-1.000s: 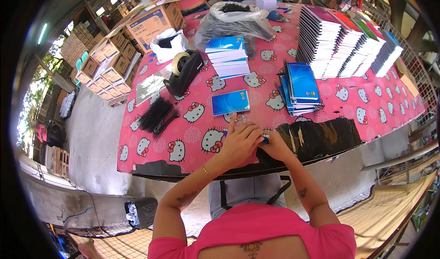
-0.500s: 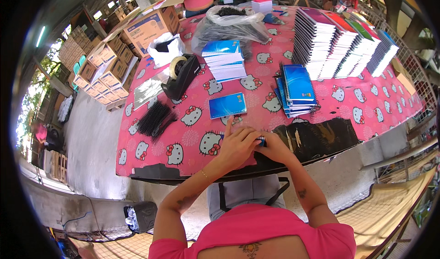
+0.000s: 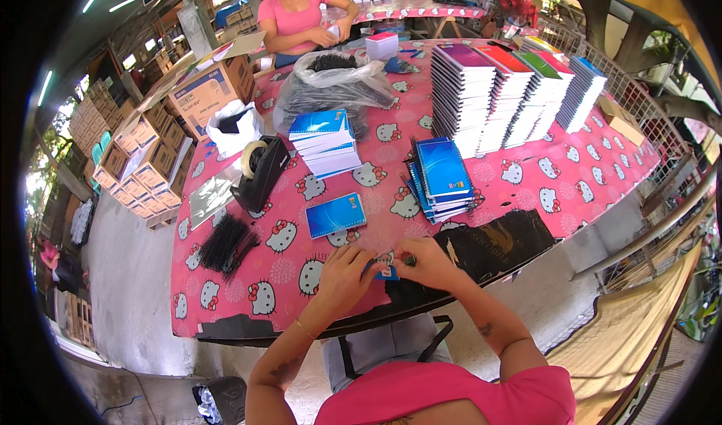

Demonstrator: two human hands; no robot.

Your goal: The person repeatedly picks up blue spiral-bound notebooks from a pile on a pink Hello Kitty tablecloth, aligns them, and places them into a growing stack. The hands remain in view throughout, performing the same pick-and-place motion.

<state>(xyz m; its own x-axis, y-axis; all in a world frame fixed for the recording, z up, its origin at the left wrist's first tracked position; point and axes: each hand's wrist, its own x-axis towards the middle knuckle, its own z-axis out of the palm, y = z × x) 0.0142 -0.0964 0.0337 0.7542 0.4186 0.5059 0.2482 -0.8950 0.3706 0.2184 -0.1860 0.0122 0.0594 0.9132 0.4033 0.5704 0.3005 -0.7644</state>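
At the table's near edge, both hands work on a small blue-covered notebook [image 3: 386,273], mostly hidden under the fingers. My left hand [image 3: 347,278] is closed on its left side, thumb and fingers at the edge. My right hand [image 3: 427,264] pinches at its right end, where a dark bit shows between the fingers; I cannot make out what it is. A blue notebook without a coil [image 3: 335,215] lies flat just beyond my left hand. Farther left rests a bunch of black spiral coils [image 3: 228,246]. Beyond my right hand sits a pile of spiral-bound blue notebooks [image 3: 444,168].
A black tape dispenser [image 3: 261,175] and a stack of unbound blue notebooks [image 3: 326,143] stand mid-table. Behind are a plastic bag of coils [image 3: 331,86] and tall notebook stacks [image 3: 460,101]. A black board [image 3: 500,241] lines the front edge. A co-worker [image 3: 297,19] is across the table.
The view has tilted up and shifted right, bringing the co-worker into fuller view. My hands have moved apart slightly, uncovering part of the small notebook; my left index finger no longer points outward.
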